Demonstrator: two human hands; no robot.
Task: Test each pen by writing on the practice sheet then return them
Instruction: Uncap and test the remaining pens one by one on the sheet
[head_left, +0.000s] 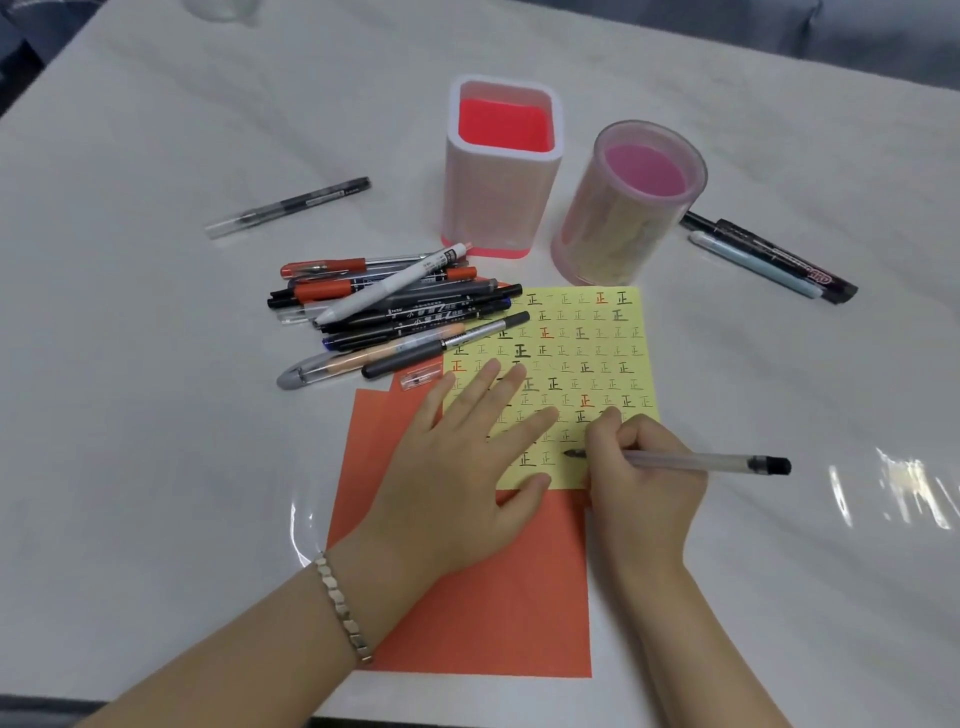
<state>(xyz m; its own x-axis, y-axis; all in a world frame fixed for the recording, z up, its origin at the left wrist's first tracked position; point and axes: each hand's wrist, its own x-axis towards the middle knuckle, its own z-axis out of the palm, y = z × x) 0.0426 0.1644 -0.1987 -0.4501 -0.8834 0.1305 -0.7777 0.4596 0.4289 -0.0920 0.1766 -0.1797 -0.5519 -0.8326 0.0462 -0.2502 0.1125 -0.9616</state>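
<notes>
Practice sheet (597, 338): pale yellow, rows of faint grey characters, some overwritten black or red; orange-red sheet (493, 597) beneath, at six o'clock. Square holder (498, 197) at twelve o'clock: white shell, red interior and base; round holder (613, 228) at one o'clock: translucent pink. Pen pile (395, 312) at ten o'clock: black, red, white, grey and peach barrels.

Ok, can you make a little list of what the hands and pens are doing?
left hand: flat on the yellow sheet
right hand: grips a clear pen, tip at the sheet
yellow sheet: rows of marks, lying over orange paper
pen pile: at the sheet's upper left edge
holders: square holder, round holder, upright behind the sheet, no pens showing
loose pens: one far left, two far right
</notes>
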